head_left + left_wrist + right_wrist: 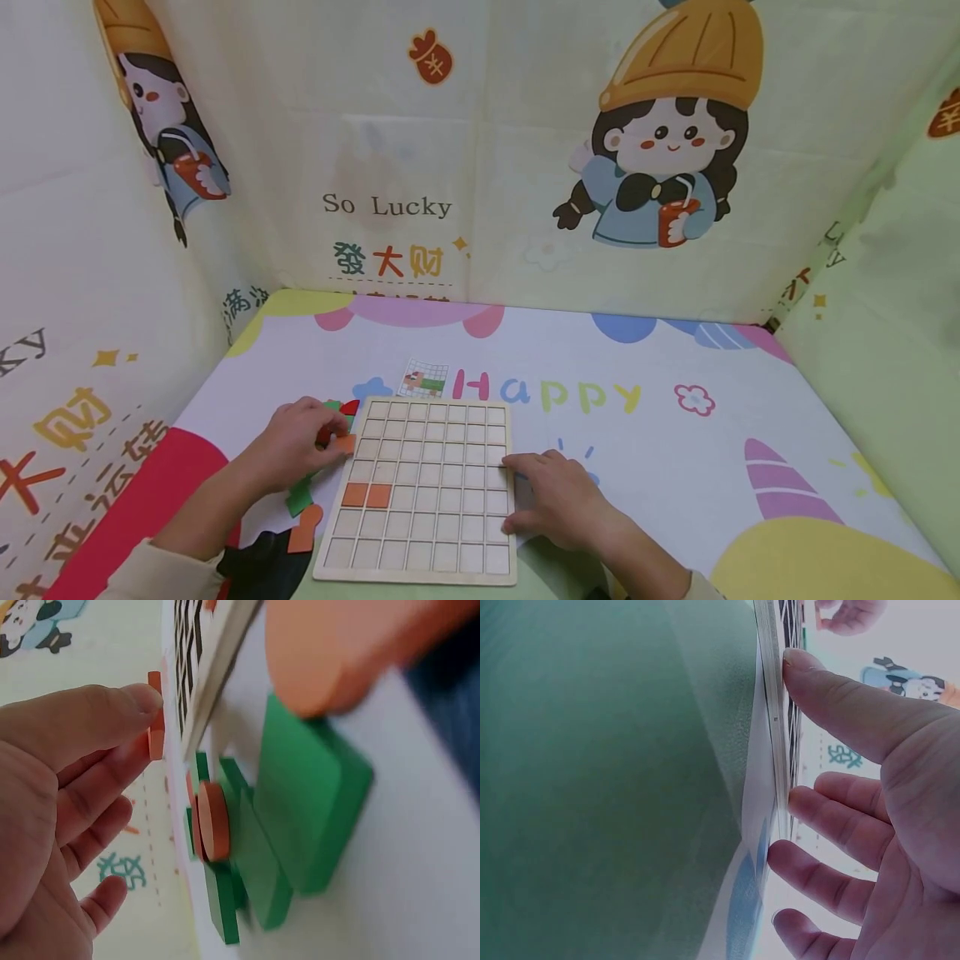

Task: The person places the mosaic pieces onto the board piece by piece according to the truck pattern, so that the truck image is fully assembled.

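Tabletop [652,467] extends beyond grid board [447,476], right hand [558,497] touching right edge.

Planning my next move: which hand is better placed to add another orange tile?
Likely the left hand, pinching an orange tile near the board; the right hand touches its right edge, without a tile.

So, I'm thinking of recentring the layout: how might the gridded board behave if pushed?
The gridded board looks fairly stiff, with no visible bend. Lying flat and broad, it would probably slide rather than tip. Its two orange squares would likely ride along, since the grid appears to frame them.
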Tool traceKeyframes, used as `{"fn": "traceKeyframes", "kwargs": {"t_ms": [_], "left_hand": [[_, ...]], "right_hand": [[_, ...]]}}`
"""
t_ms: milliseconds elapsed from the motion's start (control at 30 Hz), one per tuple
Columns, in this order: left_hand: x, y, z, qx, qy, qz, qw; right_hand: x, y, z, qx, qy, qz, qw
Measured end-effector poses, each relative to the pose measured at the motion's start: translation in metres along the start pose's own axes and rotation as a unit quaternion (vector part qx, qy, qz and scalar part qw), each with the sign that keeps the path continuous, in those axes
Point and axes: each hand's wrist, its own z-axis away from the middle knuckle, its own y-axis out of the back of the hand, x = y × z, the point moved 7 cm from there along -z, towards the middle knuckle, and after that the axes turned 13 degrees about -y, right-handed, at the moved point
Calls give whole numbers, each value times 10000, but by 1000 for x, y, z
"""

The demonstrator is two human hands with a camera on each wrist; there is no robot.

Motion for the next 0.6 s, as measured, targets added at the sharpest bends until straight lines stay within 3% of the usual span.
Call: {"fn": "traceKeyframes", "kwargs": {"t_ms": [133, 367, 600], "left_hand": [[8, -4, -1, -33, -36, 107, 9999], [25, -10, -5, -154, -397, -129, 9990], [39, -14, -5, -159, -412, 74, 9990]], "right_hand": [[0, -1, 0, -6, -8, -17, 10000], [0, -1, 1, 15, -2, -26, 10000], [1, -2, 1, 16, -1, -40, 10000]]}}
